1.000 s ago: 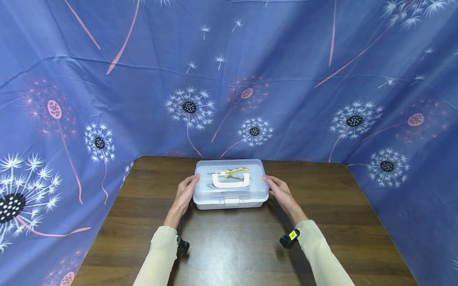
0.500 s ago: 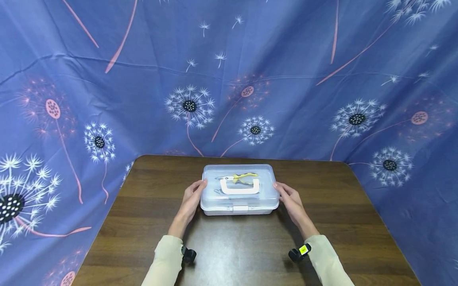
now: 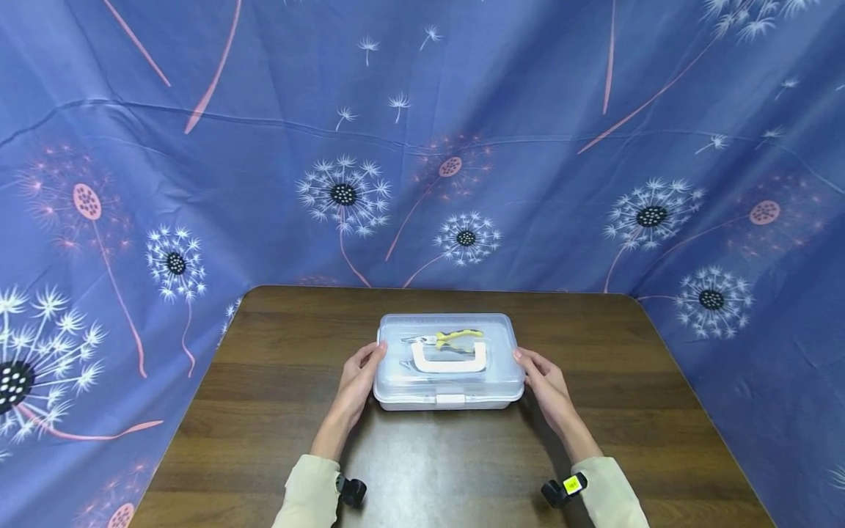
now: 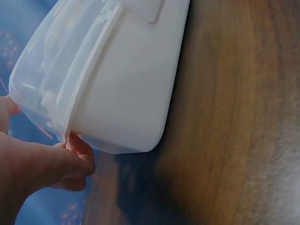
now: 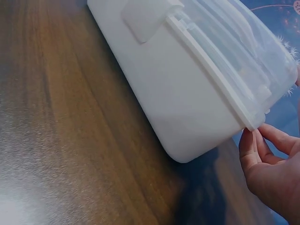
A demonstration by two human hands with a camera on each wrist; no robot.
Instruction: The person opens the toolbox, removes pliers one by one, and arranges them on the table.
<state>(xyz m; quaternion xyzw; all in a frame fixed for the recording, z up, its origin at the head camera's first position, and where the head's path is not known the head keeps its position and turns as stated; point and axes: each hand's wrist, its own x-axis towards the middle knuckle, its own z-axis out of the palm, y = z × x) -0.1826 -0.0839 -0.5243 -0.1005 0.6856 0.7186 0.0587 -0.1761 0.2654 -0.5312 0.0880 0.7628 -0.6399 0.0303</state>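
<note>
Leftmost, the bare left hand (image 3: 355, 383) pinches one short end; the clear-lidded white plastic box (image 3: 449, 384) sits between, long axis sideways across the brown wooden table (image 3: 290, 345); the bare right hand (image 3: 551, 387), equally near, pinches the other.

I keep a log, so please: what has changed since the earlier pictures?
The plastic box has moved nearer and somewhat rightward, together with the left hand and right hand at its ends. Neither hand let go; the lid stays closed, pliers visible beneath.
</note>
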